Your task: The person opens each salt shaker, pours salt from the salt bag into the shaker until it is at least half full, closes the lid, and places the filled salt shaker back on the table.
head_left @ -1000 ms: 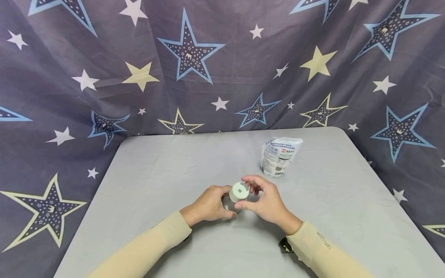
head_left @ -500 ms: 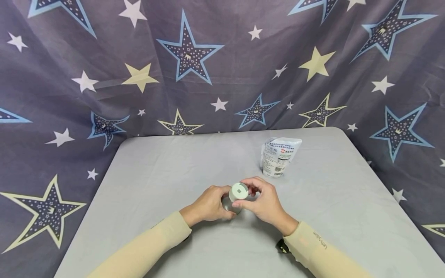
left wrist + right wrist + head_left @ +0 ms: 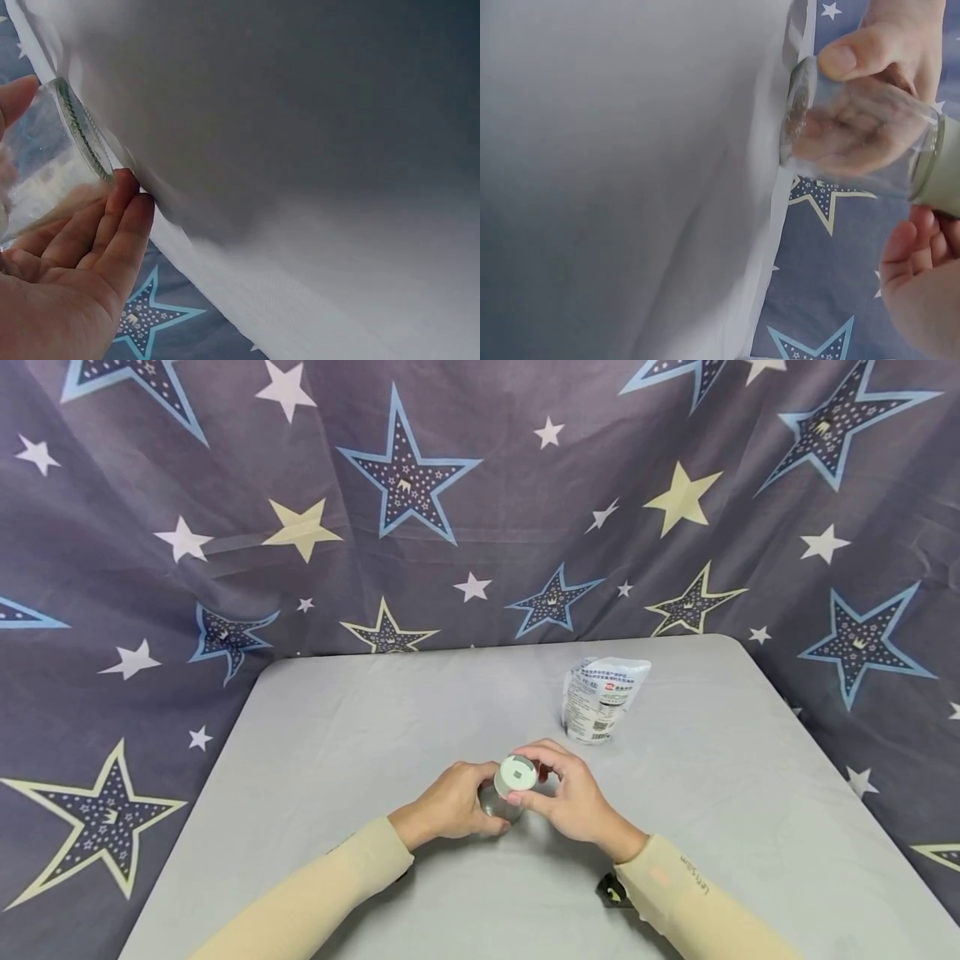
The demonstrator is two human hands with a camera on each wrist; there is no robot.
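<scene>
A clear glass jar [image 3: 497,803] with a pale green lid [image 3: 517,774] stands upright near the middle of the table. My left hand [image 3: 450,800] grips the jar's body from the left, thumb on the near side. From the right, my right hand [image 3: 576,793] pinches the lid's rim between thumb and fingers. In the right wrist view the jar's glass wall [image 3: 889,112] looks see-through, with the left hand's fingers visible behind it. The left wrist view shows the jar's ridged base [image 3: 84,131] beside curled fingers [image 3: 124,240]; the lid is out of that view.
A white and pale blue printed pouch [image 3: 602,702] stands behind the jar, a little to the right. The grey-covered table [image 3: 360,718] ends at a dark curtain [image 3: 450,577] with stars. A small black item [image 3: 613,891] shows beside my right sleeve.
One second ago the right index finger stood slightly off the lid; the right fingers have since come in against its rim. The left hand, jar and pouch have stayed in place.
</scene>
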